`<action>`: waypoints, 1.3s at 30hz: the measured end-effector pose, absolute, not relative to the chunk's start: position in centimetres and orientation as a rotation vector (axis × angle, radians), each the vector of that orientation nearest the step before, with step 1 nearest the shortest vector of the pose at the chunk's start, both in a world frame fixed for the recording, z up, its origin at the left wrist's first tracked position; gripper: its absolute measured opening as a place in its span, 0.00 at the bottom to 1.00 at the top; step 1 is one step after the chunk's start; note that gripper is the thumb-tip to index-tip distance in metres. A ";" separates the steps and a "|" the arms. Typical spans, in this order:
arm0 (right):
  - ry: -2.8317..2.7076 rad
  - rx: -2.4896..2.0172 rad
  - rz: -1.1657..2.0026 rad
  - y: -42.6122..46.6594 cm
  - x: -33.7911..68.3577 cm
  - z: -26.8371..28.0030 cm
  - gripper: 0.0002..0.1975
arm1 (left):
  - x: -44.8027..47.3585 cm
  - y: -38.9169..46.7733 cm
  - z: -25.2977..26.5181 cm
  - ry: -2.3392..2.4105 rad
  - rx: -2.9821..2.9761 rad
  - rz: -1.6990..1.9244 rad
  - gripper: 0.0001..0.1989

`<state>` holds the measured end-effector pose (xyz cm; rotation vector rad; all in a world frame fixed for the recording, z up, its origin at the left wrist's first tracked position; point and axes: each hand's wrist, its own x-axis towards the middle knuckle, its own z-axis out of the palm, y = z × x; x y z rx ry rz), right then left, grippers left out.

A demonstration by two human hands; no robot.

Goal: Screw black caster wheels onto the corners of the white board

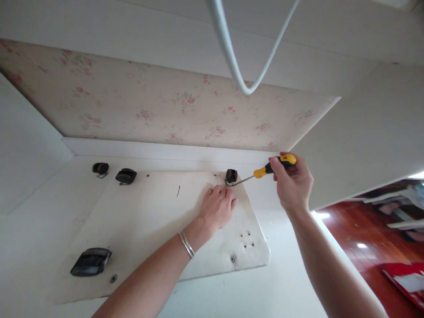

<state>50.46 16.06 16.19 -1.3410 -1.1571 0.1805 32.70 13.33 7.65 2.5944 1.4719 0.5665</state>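
My right hand (294,181) grips a yellow and black screwdriver (270,168). The screwdriver's tip points at the metal base of a small dark caster (231,175) on the far right part of a white board (159,212). Palm down on the board lies my left hand (217,206), thumb apart from the bent fingers. Its fingertips reach the near edge of that caster's base, and the screw there is too small to make out. More dark casters sit to the left: one at the board's far edge (126,176) and a larger one (91,262) at the near left.
Another dark caster (100,168) lies past the board's far left corner. Flowered panel (185,106) covers the back, between white side walls. A white cable loop (247,88) hangs overhead. Reddish wooden floor (351,234) and a red item (406,280) show at right.
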 end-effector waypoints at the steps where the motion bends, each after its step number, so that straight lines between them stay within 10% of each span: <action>1: -1.165 -1.349 0.182 16.1 50.4 16.2 0.20 | 32.7 13.3 7.6 1.473 2.591 0.568 0.17; 39: -2.055 -2.130 -0.227 16.4 48.4 25.2 0.25 | 32.0 13.0 7.7 1.474 2.622 0.560 0.16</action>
